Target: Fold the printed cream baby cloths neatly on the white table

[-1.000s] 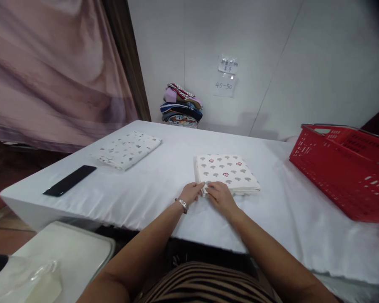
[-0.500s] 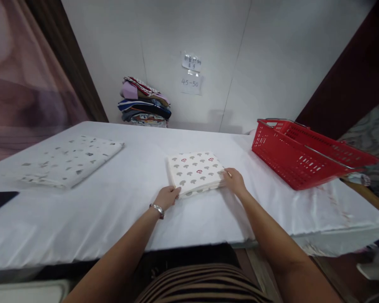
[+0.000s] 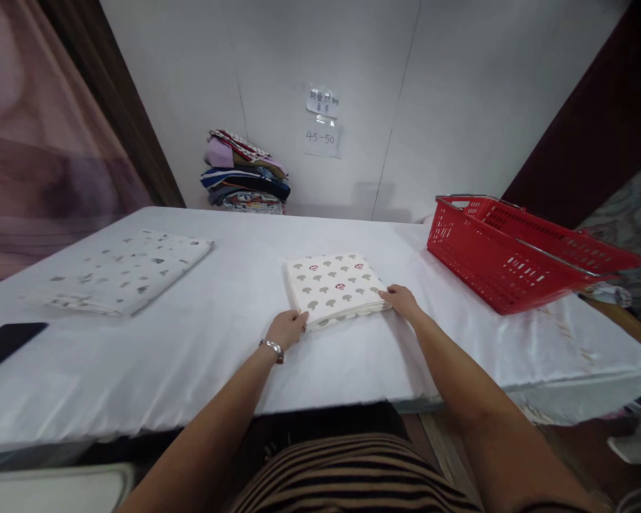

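Note:
A folded cream cloth (image 3: 335, 286) printed with grey mushroom shapes and a few red motifs lies on the white-covered table (image 3: 229, 278) in front of me. At its near left corner, my left hand (image 3: 287, 328) pinches the layers between thumb and fingers; a silver bracelet circles that wrist. My right hand (image 3: 402, 301) grips the near right corner in the same way. Several folded layers show along the near edge. The fingertips under the cloth are hidden.
A red plastic basket (image 3: 475, 249) stands on the right side of the table. To the left lies another folded white cloth (image 3: 128, 271) with grey marks, near a black flat object (image 3: 8, 345). Stacked fabrics (image 3: 246, 174) sit against the wall behind, under paper signs (image 3: 322, 121).
Both hands keep their hold on the cloth's near corners, and the cloth stays nearly in place. The whole view has shifted slightly.

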Demonstrator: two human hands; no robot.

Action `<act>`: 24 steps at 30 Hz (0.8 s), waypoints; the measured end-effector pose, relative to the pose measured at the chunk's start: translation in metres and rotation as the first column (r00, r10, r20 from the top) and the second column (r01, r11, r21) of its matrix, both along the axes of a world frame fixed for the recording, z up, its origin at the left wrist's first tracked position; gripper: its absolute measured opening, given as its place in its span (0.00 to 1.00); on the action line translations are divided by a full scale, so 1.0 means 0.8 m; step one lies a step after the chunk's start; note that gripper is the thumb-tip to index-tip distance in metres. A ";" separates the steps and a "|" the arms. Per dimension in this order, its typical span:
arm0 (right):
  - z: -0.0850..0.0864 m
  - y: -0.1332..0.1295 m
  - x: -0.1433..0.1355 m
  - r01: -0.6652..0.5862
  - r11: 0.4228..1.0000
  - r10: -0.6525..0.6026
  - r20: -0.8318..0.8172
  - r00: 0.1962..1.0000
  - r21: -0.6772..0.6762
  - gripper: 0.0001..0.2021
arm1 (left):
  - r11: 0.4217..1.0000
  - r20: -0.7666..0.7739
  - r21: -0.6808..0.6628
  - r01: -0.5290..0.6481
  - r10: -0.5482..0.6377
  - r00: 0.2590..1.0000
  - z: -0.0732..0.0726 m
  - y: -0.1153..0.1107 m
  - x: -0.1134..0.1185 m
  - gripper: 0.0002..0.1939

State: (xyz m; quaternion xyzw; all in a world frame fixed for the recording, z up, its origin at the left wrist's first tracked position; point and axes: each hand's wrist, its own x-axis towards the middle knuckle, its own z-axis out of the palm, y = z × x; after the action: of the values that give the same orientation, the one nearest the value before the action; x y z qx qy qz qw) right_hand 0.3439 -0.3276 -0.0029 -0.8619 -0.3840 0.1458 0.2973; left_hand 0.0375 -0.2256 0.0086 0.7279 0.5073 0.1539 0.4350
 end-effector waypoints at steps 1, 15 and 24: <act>-0.001 -0.001 -0.001 -0.004 1.000 0.004 -0.001 1.000 0.011 0.16 | 1.000 -0.004 0.006 -0.001 0.001 1.000 0.000 0.000 -0.001 0.20; -0.024 -0.040 -0.014 -0.259 0.895 0.225 0.133 0.965 0.365 0.20 | 0.998 0.076 0.000 -0.058 0.058 0.995 -0.004 -0.007 0.002 0.19; -0.046 -0.037 0.000 -0.249 0.875 0.238 0.080 0.968 0.414 0.16 | 0.997 0.063 -0.035 -0.075 0.077 0.995 -0.007 -0.003 0.002 0.18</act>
State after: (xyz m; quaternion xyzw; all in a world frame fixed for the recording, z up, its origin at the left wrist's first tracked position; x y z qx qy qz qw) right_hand 0.3436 -0.3570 -0.0395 -0.7240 -0.5155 0.0843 0.4505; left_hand 0.0391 -0.2277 0.0029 0.6956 0.5227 0.1854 0.4567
